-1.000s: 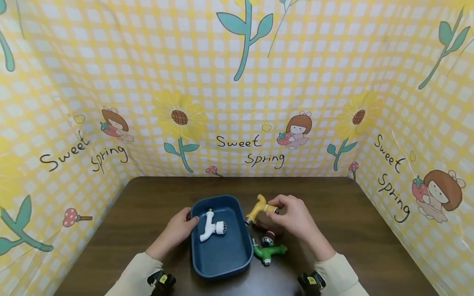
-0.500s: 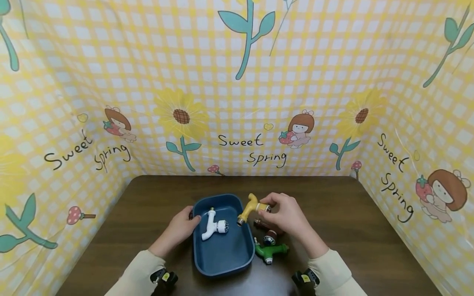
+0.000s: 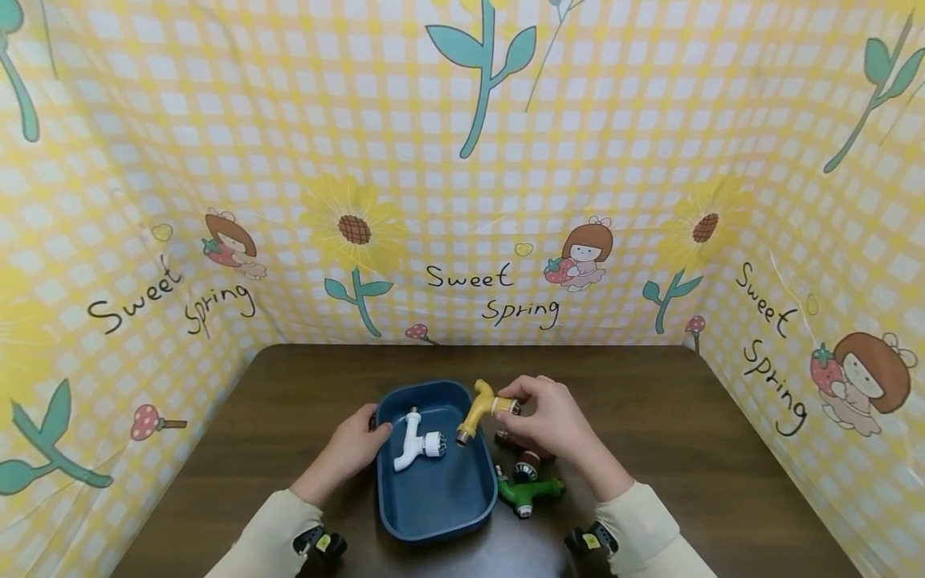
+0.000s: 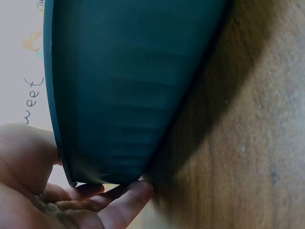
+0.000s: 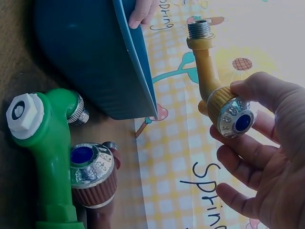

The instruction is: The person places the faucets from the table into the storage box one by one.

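Observation:
My right hand point(image 3: 556, 416) pinches a yellow faucet point(image 3: 474, 413) by its ribbed knob, between thumb and fingers. The faucet hangs over the right side of a dark blue tray point(image 3: 433, 507), its threaded metal end above the inside. My left hand point(image 3: 349, 451) grips the tray's left side, thumb over the rim and fingers against the outer wall in the left wrist view. A white faucet point(image 3: 410, 451) lies in the tray. Beside the tray, to the right, lie a green faucet point(image 3: 533, 489) and a brown faucet point(image 3: 528, 463), the brown one partly hidden by my right hand.
Everything stands on a dark wooden table point(image 3: 289, 385). A yellow checked cloth point(image 3: 462, 193) printed with flowers rises behind the table and along both sides.
My right hand has moved left with the yellow faucet, from beside the tray to over its right rim. The left hand keeps its hold on the tray.

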The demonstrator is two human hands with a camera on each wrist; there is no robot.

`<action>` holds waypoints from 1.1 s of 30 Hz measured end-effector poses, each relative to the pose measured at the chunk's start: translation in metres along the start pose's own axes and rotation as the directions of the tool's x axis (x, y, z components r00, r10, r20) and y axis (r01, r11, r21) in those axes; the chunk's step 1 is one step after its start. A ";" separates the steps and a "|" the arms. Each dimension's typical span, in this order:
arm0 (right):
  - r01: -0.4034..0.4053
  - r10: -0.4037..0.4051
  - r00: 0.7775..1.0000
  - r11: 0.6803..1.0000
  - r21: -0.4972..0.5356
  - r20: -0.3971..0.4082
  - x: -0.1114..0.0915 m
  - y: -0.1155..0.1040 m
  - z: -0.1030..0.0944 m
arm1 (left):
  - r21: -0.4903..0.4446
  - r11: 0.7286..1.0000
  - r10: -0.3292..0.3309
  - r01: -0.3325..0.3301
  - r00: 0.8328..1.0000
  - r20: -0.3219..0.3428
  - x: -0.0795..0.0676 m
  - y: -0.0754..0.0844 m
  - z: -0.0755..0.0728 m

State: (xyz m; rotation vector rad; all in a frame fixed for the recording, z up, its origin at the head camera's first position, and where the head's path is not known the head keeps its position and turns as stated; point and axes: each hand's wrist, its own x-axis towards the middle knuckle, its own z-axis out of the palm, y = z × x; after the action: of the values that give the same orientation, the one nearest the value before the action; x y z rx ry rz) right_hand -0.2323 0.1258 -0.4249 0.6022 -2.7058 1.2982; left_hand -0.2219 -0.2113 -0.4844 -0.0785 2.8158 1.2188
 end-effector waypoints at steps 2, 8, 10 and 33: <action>0.001 -0.001 1.000 1.000 -0.002 0.009 0.001 -0.001 0.001 | -0.001 1.000 -0.008 0.008 1.000 0.002 0.000 0.000 0.000; 0.010 -0.010 0.999 1.000 0.001 0.042 0.003 -0.006 0.003 | -0.007 1.000 -0.018 0.018 1.000 0.009 0.001 0.000 0.000; 0.019 -0.019 0.998 1.000 -0.003 0.051 0.004 -0.008 0.003 | -0.006 1.000 -0.014 0.014 1.000 0.008 0.001 0.000 0.000; 0.134 -0.112 0.978 0.984 -0.117 0.174 0.012 -0.019 0.019 | 0.014 1.000 0.021 -0.021 1.000 0.005 0.001 -0.002 -0.001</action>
State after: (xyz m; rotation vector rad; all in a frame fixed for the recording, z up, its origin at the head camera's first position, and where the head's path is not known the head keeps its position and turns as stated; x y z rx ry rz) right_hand -0.2346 0.0968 -0.4198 0.8860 -2.8031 1.0797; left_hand -0.2225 -0.2134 -0.4853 -0.0454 2.8281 1.2014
